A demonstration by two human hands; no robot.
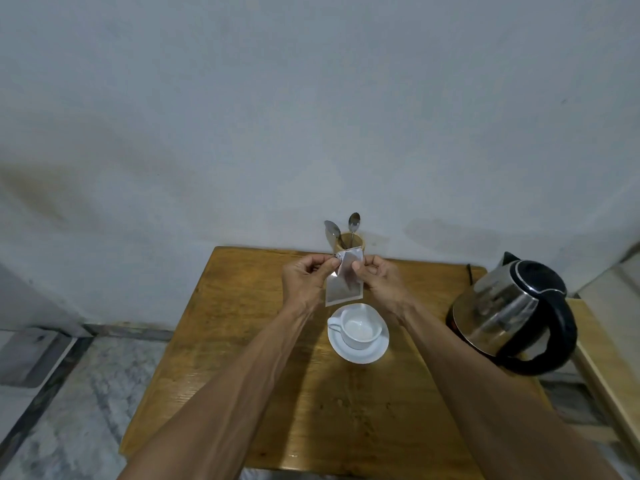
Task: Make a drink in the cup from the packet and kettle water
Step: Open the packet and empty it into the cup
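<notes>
A small silvery packet (343,289) hangs in the air above the far side of the table, its top edge crumpled. My left hand (304,278) pinches its upper left corner and my right hand (379,277) pinches its upper right part. Just below the packet stands a white cup (358,329) on a white saucer (375,351), handle to the left, with nothing visible inside. A steel kettle (509,310) with a black lid and handle stands at the table's right edge, apart from both hands.
A wooden holder (356,241) with two spoons (353,223) stands at the back of the wooden table (242,341), against the wall and behind the packet. The table's left edge drops to a marble floor.
</notes>
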